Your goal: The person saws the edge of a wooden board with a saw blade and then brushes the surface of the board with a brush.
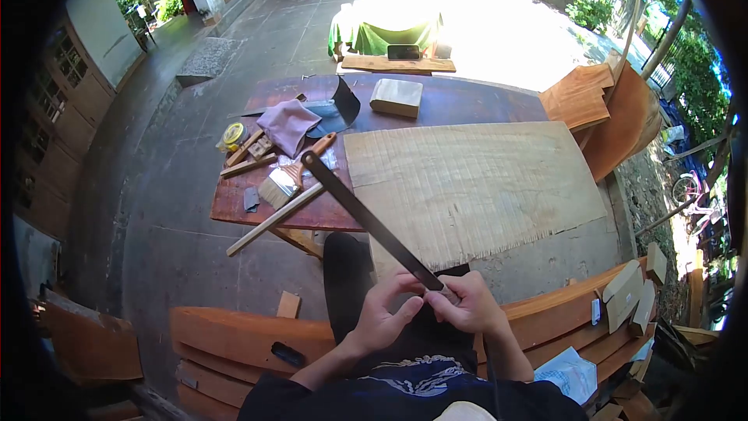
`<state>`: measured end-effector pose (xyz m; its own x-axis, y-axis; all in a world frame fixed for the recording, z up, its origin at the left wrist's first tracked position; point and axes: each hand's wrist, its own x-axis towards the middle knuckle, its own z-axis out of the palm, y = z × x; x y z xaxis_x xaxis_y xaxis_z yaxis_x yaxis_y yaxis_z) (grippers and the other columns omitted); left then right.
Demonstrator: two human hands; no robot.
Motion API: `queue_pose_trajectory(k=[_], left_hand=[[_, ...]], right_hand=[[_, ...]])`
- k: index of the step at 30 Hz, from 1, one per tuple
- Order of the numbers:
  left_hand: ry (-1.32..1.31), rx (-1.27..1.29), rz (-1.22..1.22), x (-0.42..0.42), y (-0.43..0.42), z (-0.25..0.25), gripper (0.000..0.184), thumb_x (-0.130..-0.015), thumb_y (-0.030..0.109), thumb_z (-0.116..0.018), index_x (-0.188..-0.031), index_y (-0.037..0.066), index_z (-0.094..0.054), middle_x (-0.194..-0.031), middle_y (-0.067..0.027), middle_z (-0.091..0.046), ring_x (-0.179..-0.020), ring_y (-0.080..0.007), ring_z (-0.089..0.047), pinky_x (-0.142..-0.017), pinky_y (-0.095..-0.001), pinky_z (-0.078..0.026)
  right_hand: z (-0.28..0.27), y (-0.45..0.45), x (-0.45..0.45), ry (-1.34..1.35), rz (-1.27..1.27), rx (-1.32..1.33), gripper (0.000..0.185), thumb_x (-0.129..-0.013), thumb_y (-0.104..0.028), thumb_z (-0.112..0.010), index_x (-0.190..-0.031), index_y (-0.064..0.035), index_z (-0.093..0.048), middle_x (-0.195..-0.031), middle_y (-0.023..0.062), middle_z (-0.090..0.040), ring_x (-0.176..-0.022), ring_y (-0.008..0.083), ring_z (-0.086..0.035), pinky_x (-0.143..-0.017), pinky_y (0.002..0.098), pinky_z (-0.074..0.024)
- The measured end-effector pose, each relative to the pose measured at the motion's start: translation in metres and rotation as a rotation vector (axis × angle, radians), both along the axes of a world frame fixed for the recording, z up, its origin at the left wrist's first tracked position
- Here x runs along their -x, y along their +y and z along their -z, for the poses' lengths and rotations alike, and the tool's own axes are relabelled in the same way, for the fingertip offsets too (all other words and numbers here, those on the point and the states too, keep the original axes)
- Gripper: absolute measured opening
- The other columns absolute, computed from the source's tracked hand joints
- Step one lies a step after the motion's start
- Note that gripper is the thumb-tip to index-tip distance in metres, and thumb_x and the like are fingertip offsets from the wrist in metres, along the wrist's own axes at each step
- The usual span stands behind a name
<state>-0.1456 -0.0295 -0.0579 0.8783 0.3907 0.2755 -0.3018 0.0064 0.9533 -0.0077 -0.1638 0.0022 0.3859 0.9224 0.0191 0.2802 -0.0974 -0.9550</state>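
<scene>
A long, flat, dark metal blade (pixel 374 222) with a hole near its rounded far end slants from my lap up to the left, over the workbench edge. My right hand (pixel 466 306) is closed around its near end. My left hand (pixel 387 313) curls against the blade beside it, fingers bent and partly hidden behind the metal, thumb near the right fingertips. Beyond the hands, a wide pale wooden board (pixel 475 187) lies on the reddish-brown table (pixel 234 203). A flat paintbrush (pixel 278 187) and a thin wooden stick (pixel 274 220) are left of the blade.
A purple cloth (pixel 288 125), a yellow tape roll (pixel 233 136) and a wooden block (pixel 396 98) sit on the table. Slatted wooden benches (pixel 249 331) flank me, a dark phone-like object (pixel 288 354) on the left one. A green-draped stand (pixel 397 35) is farther back.
</scene>
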Motion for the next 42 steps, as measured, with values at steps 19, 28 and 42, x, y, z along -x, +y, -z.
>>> queue_pose_trajectory(k=[19, 28, 42], left_hand=[[0.287, -0.088, -0.204, 0.01, 0.114, -0.067, 0.019, -0.095, 0.006, -0.051, -0.096, -0.006, -0.065, -0.094, -0.0085, -0.065, -0.08, -0.0108, -0.062, -0.071, -0.0257, -0.05], [0.691, -0.685, -0.063, 0.004, 0.158, -0.097, 0.018, -0.096, 0.014, -0.06, -0.095, -0.004, -0.062, -0.079, -0.0138, -0.065, -0.07, -0.0209, -0.062, -0.066, -0.0345, -0.049], [0.763, -0.985, -0.51, -0.067, 0.177, -0.099, 0.025, -0.093, 0.016, -0.065, -0.112, 0.0, -0.069, -0.083, -0.0145, -0.07, -0.071, -0.021, -0.066, -0.066, -0.0341, -0.051]], right_hand=[[-0.001, -0.036, -0.144, -0.734, 0.744, 0.097, 0.026, -0.1, -0.02, -0.057, -0.104, 0.0036, -0.066, -0.107, 0.0149, -0.068, -0.103, 0.028, -0.064, -0.093, 0.0381, -0.0485], [0.055, -0.101, -0.226, -0.677, 1.099, -0.048, 0.027, -0.102, -0.019, -0.052, -0.101, 0.0043, -0.067, -0.11, 0.0162, -0.068, -0.108, 0.0315, -0.063, -0.096, 0.0412, -0.0478], [0.067, -0.099, -0.237, -0.535, 1.134, -0.284, 0.027, -0.101, -0.012, -0.049, -0.094, 0.007, -0.068, -0.099, 0.0172, -0.071, -0.109, 0.031, -0.065, -0.092, 0.04, -0.052]])
